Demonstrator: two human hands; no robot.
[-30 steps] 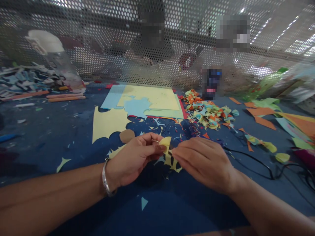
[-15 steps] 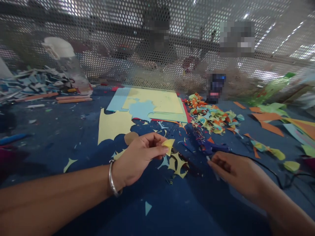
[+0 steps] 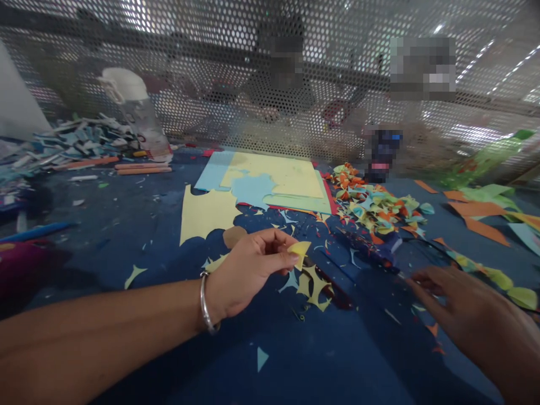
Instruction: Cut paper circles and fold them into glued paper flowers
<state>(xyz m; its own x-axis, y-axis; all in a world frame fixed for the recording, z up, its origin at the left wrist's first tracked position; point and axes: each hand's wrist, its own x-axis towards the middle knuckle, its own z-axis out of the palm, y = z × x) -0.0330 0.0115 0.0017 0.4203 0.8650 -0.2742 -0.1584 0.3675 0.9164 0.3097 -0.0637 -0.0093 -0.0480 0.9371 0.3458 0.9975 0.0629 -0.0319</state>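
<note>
My left hand (image 3: 257, 264), a silver bangle at its wrist, pinches a small folded yellow paper piece (image 3: 301, 252) between thumb and fingers. Just beneath lie cut yellow paper scraps (image 3: 316, 286) and a bit of blue. On the right, my right hand (image 3: 451, 304) has its fingers closed on a thin translucent glue stick (image 3: 403, 276), mostly hidden by the fingertips. The stick points toward a purple-blue glue gun (image 3: 390, 249) that lies on the table with a black cord behind it.
A yellow sheet with scalloped cutouts (image 3: 206, 216) lies before stacked coloured sheets (image 3: 291, 174). Many folded paper pieces (image 3: 379, 205) are heaped right of them. A bottle (image 3: 147, 124) stands back left beside paper strips (image 3: 84, 140). Behind a perforated metal screen (image 3: 202, 56) sits a person.
My right hand has moved right with the glue stick, and the glue gun has shifted right and turned. The left hand still holds the yellow piece. The view has swung slightly left.
</note>
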